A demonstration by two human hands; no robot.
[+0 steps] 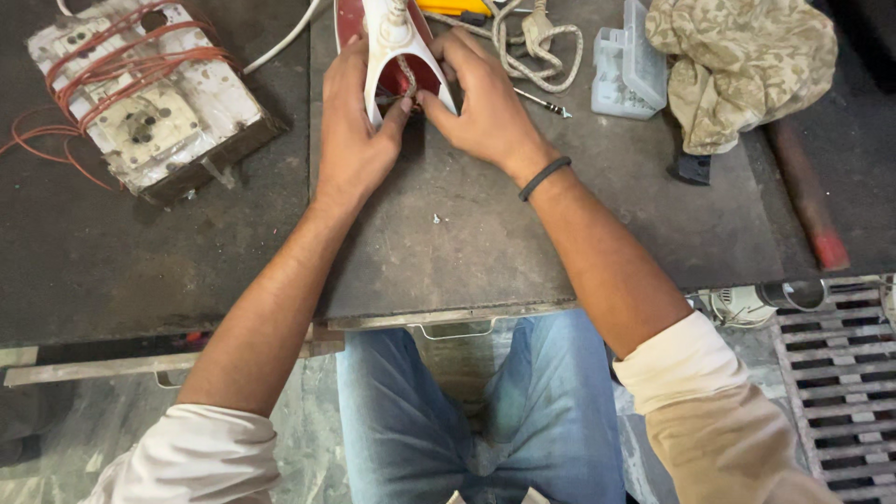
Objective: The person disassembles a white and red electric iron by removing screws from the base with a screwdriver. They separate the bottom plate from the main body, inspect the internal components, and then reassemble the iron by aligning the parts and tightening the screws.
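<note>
Both hands are closed around the rear end of a red and white clothes iron (392, 37) that lies at the far edge of a dark metal table (448, 252), straight ahead of the seated person. The left hand (353, 131) grips the iron's left side, fingers wrapped along the white handle and the thumb pressing in toward the middle. The right hand (481, 103), with a black band on its wrist, pinches narrowly at the same spot, fingertips meeting the left thumb where a braided cord (407, 73) enters the body of the iron. By my reading the work in hand is at the cord entry: the cord is being seated, pulled or worked loose at the back of the handle, with one hand steadying the iron and the other doing the fine work. Whether the back cover is on or off cannot be told, as the fingers hide it. The rest of the cord (546, 47) lies looped just beyond the right hand, with a small screwdriver (541, 101) beside it and a clear plastic parts box (630, 65) a little further right, next to a crumpled patterned cloth (742, 65). A tiny screw (436, 220) sits loose on the table nearer the person. Any following move likely calls for a firm hold on the iron and careful fingertip control at the cord. Far to the left rests an old white block wound with orange wire (140, 93).
</note>
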